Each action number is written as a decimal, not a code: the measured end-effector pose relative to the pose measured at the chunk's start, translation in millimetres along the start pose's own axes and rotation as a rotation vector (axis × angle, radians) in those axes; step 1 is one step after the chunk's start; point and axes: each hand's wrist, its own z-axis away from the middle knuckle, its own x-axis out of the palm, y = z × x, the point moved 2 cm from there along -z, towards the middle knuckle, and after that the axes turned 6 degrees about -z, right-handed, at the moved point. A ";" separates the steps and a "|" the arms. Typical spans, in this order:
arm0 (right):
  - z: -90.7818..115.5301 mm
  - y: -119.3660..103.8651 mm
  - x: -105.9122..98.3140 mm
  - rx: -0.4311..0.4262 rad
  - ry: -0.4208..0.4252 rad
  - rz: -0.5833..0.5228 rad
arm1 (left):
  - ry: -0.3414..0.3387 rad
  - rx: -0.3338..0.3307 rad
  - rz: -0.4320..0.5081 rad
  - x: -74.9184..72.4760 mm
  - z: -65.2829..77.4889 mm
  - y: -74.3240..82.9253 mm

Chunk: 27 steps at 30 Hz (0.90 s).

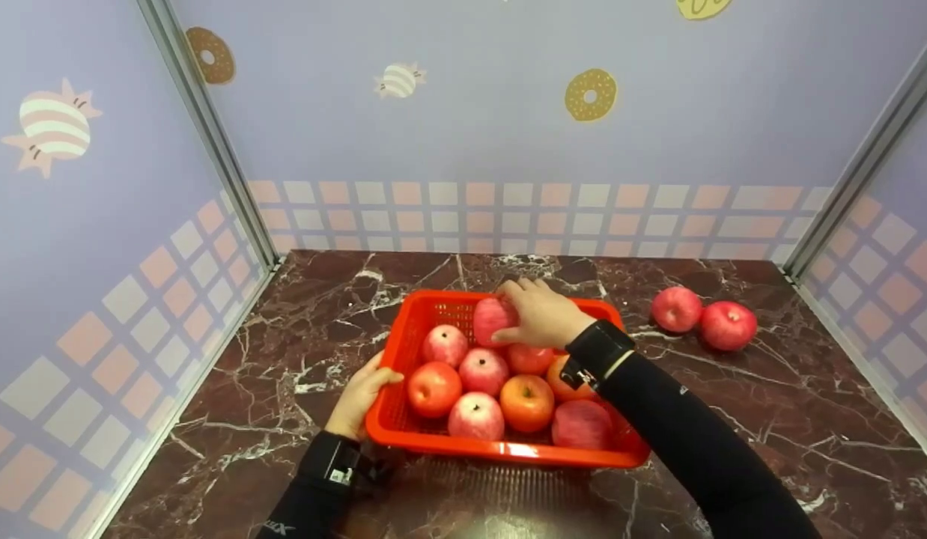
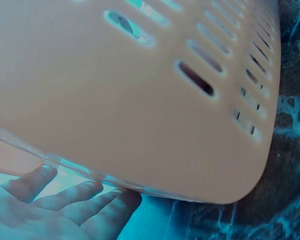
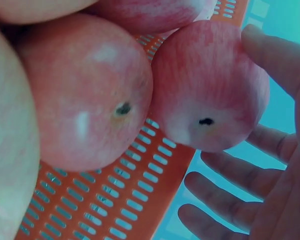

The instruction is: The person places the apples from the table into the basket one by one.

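An orange-red plastic basket [image 1: 471, 448] with slotted walls stands on the table and holds several red and orange-tinged apples [image 1: 476, 416]. At its left end my left hand [image 1: 361, 398] grips the rim, thumb over the top edge. In the left wrist view the fingers [image 2: 85, 200] lie along the edge of the basket wall [image 2: 140, 125]. My right hand [image 1: 542, 314] reaches into the back of the basket and holds a red apple [image 1: 491, 322] between thumb and fingers. The right wrist view shows this apple [image 3: 210, 90] beside another apple [image 3: 95, 95].
Two red apples, one [image 1: 676, 309] touching the other [image 1: 728, 326], sit on the table to the right of the basket. The dark marbled table [image 1: 793, 419] is enclosed by lilac panels [image 1: 493, 135] at the back and both sides.
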 end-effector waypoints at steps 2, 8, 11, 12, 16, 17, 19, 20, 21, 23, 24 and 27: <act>1.7 2.2 -1.7 0.006 0.001 -0.005 | 0.002 0.001 -0.003 0.4 0.0 0.2; 4.0 10.0 -5.5 0.033 0.001 -0.018 | 0.011 0.004 -0.006 0.6 -0.6 0.3; 4.8 13.4 -7.3 0.044 -0.007 -0.017 | 0.010 0.002 -0.002 0.3 -0.6 0.1; 5.3 14.3 -8.1 0.047 -0.008 -0.016 | 0.009 0.000 -0.002 0.0 -0.7 -0.1; 7.6 17.7 -12.7 0.059 0.001 -0.017 | -0.002 0.003 0.000 -0.3 -0.7 -0.4; 8.1 18.8 -14.1 0.065 0.005 -0.021 | -0.003 0.005 0.000 -0.4 -0.7 -0.4; 9.5 21.4 -16.7 0.077 0.013 -0.034 | -0.006 0.012 -0.002 -0.2 -0.8 -0.2; 10.2 23.0 -18.0 0.083 0.016 -0.041 | -0.009 0.015 -0.001 -0.1 -1.0 -0.2; 11.1 24.9 -19.3 0.090 0.019 -0.050 | -0.009 0.015 0.000 -0.1 -1.1 -0.3; 13.0 29.3 -21.8 0.105 0.026 -0.066 | -0.007 0.014 0.001 0.1 -1.2 0.0; 14.0 31.7 -23.1 0.112 0.029 -0.073 | -0.008 0.013 0.002 0.1 -1.3 0.0; 17.0 40.0 -26.5 0.128 0.042 -0.087 | -0.002 0.007 0.005 0.1 -1.4 0.0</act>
